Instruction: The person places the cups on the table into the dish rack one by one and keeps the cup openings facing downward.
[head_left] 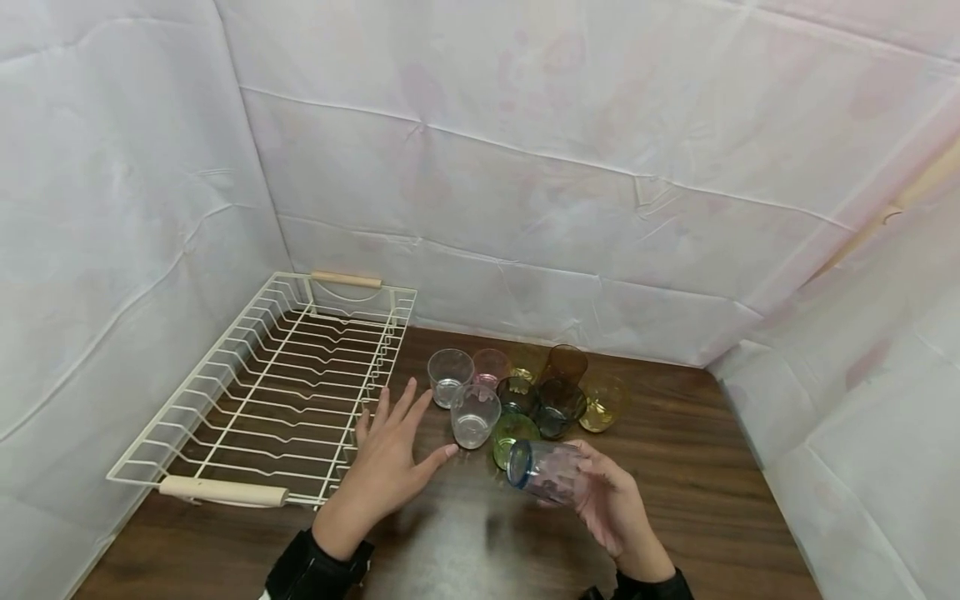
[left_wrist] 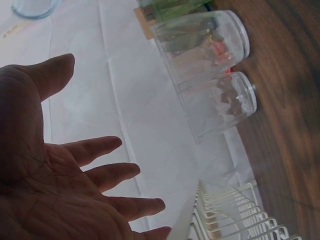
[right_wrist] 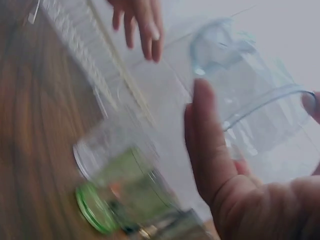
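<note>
My right hand (head_left: 611, 504) grips a clear, blue-tinted drinking glass (head_left: 551, 472), held above the table and tipped on its side. In the right wrist view, fingers and thumb surround this glass (right_wrist: 245, 75). My left hand (head_left: 390, 462) has its fingers spread and holds nothing, between the dish rack and the glasses. Nearest to it stand two clear glasses (head_left: 475, 417), also visible in the left wrist view as upright clear tumblers (left_wrist: 205, 50). A green glass (head_left: 513, 435) stands just behind the held one.
A white wire dish rack (head_left: 247, 400) with wooden handles lies on the left of the wooden table (head_left: 675, 517). Behind the green glass are a pink glass (head_left: 491, 365), dark glasses (head_left: 560, 408), a brown glass (head_left: 567, 362) and yellow glasses (head_left: 602, 400). White cloth (head_left: 525, 167) walls the table in.
</note>
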